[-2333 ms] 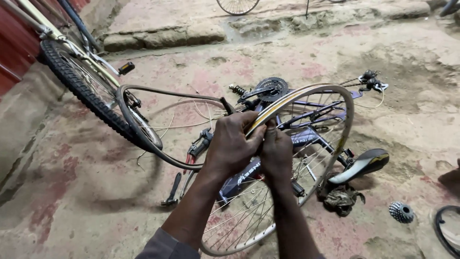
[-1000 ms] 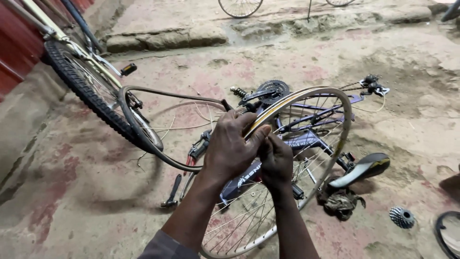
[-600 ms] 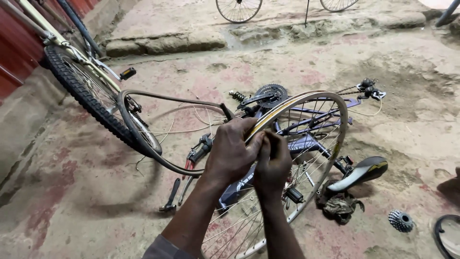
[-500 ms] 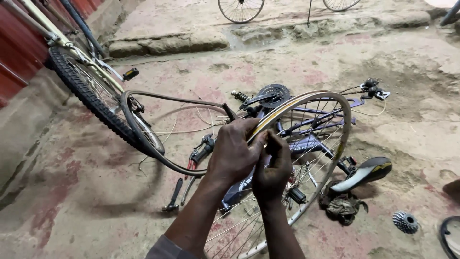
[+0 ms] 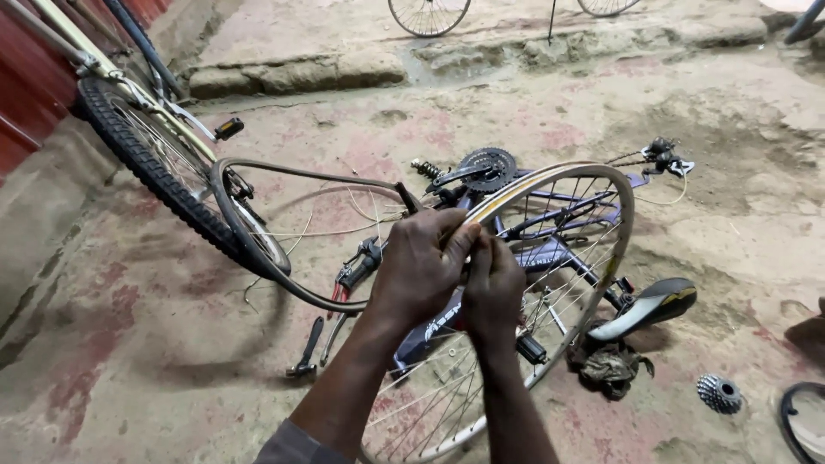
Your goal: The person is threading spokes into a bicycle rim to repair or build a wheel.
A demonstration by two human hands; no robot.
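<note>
While left hand (image 5: pixel 421 271) clenches wheel rim (image 5: pixel 601 258) at its upper edge, right hand (image 5: pixel 492 288) pinches same rim beside it. Loose tyre (image 5: pixel 249 245) hangs off rim leftward. Blue bicycle frame (image 5: pixel 550 253) lies beneath on floor (image 5: pixel 129 369); saddle (image 5: pixel 649 305), rag (image 5: pixel 610 365), sprocket cluster (image 5: pixel 718 393) to right.

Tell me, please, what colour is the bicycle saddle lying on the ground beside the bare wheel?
The curved bicycle saddle is black with a yellow edge trim, clearest in the head view.

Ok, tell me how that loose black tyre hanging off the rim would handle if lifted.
The tyre would probably flop: its loop already sags out of round beside the rim. It looks light, thin-walled and hollow. Its rubber likely grips rather than slides, as the left hand pinches it easily.
</note>
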